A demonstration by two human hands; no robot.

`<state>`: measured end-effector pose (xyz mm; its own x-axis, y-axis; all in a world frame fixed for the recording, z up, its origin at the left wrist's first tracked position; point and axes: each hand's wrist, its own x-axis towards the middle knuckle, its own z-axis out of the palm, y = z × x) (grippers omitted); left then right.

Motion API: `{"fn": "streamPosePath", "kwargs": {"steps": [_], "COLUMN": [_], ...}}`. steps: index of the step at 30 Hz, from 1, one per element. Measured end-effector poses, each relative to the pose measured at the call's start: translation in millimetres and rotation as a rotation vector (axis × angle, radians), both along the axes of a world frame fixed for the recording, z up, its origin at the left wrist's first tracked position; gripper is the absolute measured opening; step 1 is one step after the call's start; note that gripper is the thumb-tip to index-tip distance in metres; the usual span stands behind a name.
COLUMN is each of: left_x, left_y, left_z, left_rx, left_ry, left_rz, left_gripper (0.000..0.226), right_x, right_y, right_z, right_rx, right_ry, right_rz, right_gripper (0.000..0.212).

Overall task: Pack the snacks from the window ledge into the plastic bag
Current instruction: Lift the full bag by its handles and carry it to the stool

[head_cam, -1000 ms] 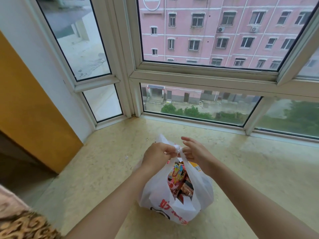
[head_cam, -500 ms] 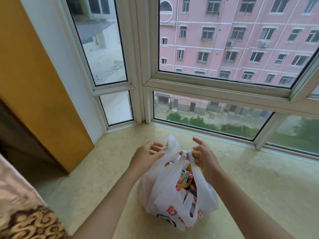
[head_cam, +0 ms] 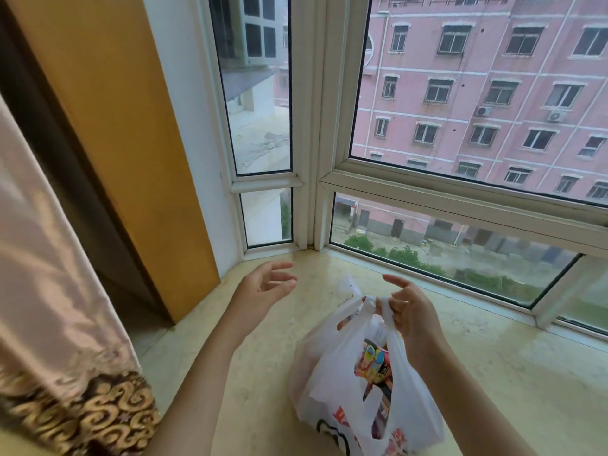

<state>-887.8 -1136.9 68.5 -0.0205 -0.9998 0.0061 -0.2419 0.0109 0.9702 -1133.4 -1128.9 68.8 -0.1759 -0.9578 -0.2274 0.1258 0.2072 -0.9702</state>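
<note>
Head cam: our right hand [head_cam: 406, 311] pinches the bag [head_cam: 342, 383] handles, left hand [head_cam: 263, 287] loose, empty. Snacks [head_cam: 373, 360] packed; next, lift.

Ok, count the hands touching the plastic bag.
1. The right hand pinches the handles of the plastic bag on the window ledge. The left hand hovers open, apart from it.

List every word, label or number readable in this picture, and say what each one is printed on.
No text here can be read in full.
Plastic bag: red characters and a black logo near its bottom, creased and cut by the frame edge, not readable.
Snack pack showing in the bag's opening: colourful print, too blurred to read.
Pink building outside: no legible sign or number.
</note>
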Motion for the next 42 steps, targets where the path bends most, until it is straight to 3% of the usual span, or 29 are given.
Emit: {"fn": "streamPosePath", "kwargs": {"steps": [4,10,15,22,28,34,42], "left_x": [15.2,10.5,-4.4,-15.1,-11.8,2.9,47.5], "left_y": [25.1,93.4,164.7,275.5,378.8,463.1,578.5], "left_z": [6.3,12.5,17.9,13.2,-4.4,-13.3,-23.7], "left_rx": [-0.049,-0.074,-0.070,-0.073,0.048,0.172,0.171], "left_ry": [-0.021,-0.308,-0.410,-0.974,-1.106,-1.280,-1.390], "left_rz": [0.097,0.167,0.318,0.616,0.828,0.954,1.068], "left_gripper": [0.027,0.032,0.038,0.045,0.046,0.051,0.058], "right_x": [10.0,18.9,22.0,45.0,82.6,126.3,202.7], "right_y": [13.3,52.6,88.2,139.9,201.6,268.7,366.8], "right_z": [17.6,31.6,43.3,56.6,50.4,44.7,33.2], "right_rx": [-0.006,0.024,0.039,0.078,0.070,0.149,0.257], "right_ry": [-0.055,-0.097,-0.102,-0.153,-0.045,0.006,0.011], "right_rz": [0.029,0.114,0.285,0.595,0.850,1.044,1.242], "right_gripper": [0.035,0.037,0.035,0.029,0.021,0.028,0.033]}}
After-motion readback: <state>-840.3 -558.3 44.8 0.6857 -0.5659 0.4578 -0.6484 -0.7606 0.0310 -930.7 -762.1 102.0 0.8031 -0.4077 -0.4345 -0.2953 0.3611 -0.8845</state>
